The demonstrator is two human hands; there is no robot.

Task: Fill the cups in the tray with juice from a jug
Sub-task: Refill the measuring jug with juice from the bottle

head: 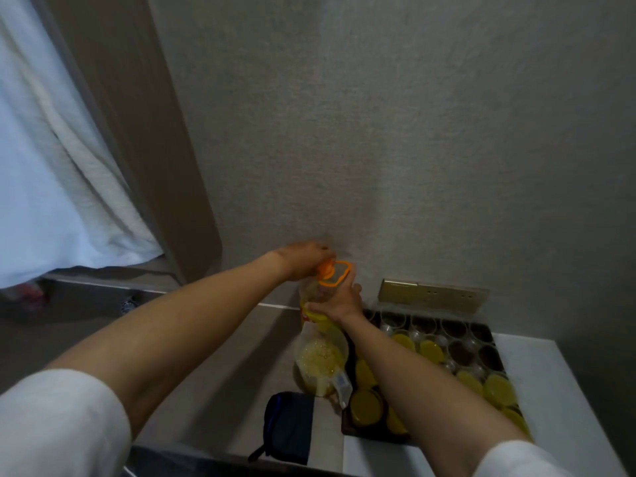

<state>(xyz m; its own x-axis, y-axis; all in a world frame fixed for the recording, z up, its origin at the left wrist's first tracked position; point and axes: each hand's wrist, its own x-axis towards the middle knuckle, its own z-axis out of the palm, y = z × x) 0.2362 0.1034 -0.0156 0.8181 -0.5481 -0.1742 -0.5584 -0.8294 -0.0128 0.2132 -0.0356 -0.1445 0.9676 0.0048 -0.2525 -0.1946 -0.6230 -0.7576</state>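
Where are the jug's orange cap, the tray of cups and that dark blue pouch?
orange cap (326, 269): head view, on its top.
tray (486, 332): head view, its far right rim.
dark blue pouch (288, 426): head view, middle of its fabric.

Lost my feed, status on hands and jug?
Left hand on orange cap; right hand grips jug neck. Jug upright beside tray, not pouring. Far cups unfilled.

right forearm (423, 380) hides some tray cups, left fingers (321, 249) blurred, pouch (287, 426) partly cut off

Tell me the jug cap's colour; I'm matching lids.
Orange, like the handle ring; the cap shows in the head view, under the left hand.
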